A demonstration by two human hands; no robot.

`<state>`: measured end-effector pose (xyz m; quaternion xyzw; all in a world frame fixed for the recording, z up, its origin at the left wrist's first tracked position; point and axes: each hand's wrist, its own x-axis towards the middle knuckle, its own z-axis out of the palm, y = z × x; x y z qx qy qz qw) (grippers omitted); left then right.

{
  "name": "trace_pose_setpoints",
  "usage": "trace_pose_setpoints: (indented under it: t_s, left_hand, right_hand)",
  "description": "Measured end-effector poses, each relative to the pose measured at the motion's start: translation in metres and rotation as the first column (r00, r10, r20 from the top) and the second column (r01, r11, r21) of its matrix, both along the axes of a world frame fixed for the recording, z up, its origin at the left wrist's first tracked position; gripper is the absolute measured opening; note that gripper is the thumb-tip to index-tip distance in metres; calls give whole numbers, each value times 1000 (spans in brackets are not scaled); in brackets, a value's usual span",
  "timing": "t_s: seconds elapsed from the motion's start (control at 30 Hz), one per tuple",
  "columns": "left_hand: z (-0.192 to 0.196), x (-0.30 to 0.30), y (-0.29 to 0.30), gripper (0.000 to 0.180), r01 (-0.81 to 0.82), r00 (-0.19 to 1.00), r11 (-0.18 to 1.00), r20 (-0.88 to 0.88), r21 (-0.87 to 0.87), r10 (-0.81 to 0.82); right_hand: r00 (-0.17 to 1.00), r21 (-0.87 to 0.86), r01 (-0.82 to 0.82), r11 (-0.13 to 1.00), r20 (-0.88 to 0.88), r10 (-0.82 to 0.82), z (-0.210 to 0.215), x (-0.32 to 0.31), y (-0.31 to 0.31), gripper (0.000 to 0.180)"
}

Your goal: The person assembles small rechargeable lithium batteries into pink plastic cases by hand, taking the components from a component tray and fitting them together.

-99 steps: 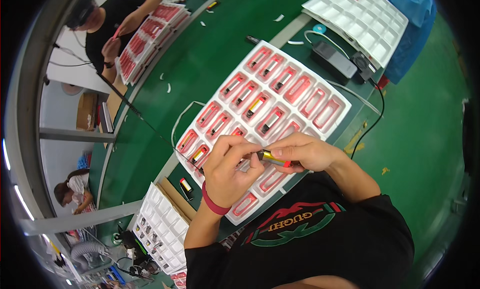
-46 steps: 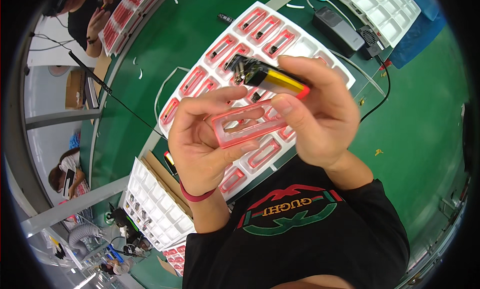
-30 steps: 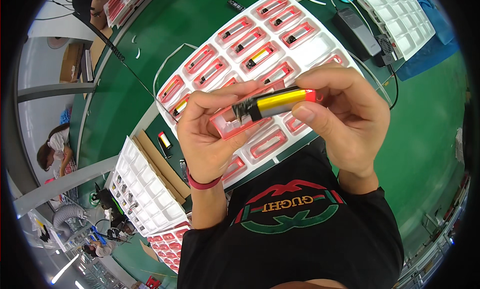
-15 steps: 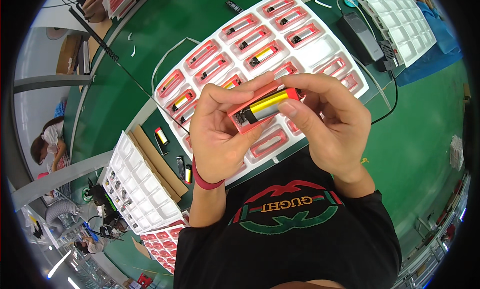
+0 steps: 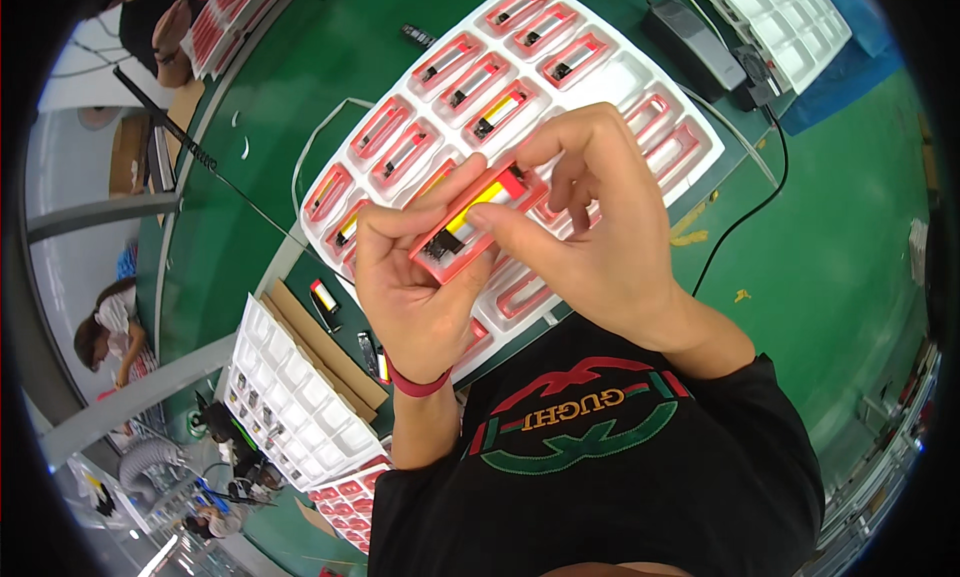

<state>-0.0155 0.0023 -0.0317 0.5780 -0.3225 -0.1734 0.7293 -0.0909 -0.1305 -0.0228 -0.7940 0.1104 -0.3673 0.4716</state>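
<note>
My left hand is wrapped round a red plastic shell, held tilted above the tray. In the shell lies a battery cell with a yellow-and-silver body, a red end and a dark end by my left thumb. My right hand has its thumb pressed on the cell and its forefinger at the red end; the other fingers curl in. Beneath both hands, a large white tray holds red shells in its pockets, many with cells and dark parts inside. My hands hide its middle.
Left of the tray lie a loose battery cell, a cardboard strip and a second white tray. A black power adapter with a cable and another white tray are at far right. Another person's hand shows at top left.
Both hands have shifted slightly left with the shell. The cell sits lower in it, and my right hand has moved from its end to pressing with the thumb, its other fingers now curled away.
</note>
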Motion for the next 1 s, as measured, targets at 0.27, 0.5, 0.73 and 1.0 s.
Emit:
trace_pose_setpoints:
  t_s: [0.27,0.5,0.73,1.0]
  left_hand:
    - [12,5,10,32,48,985,999,-168,1,-47]
    - [12,2,10,29,-157,907,968,417,195,63]
    - [-3,9,19,31,-253,716,962,689,107,112]
    - [21,14,25,31,-374,489,913,871,162,46]
  right_hand:
    - [941,415,-141,899,-226,253,7,-8,-15,24]
    - [963,-57,-262,963,-74,257,9,-13,-26,21]
    - [972,-418,-121,901,136,194,-2,-9,-21,25]
    - [923,-556,-134,820,230,307,12,-23,-12,25]
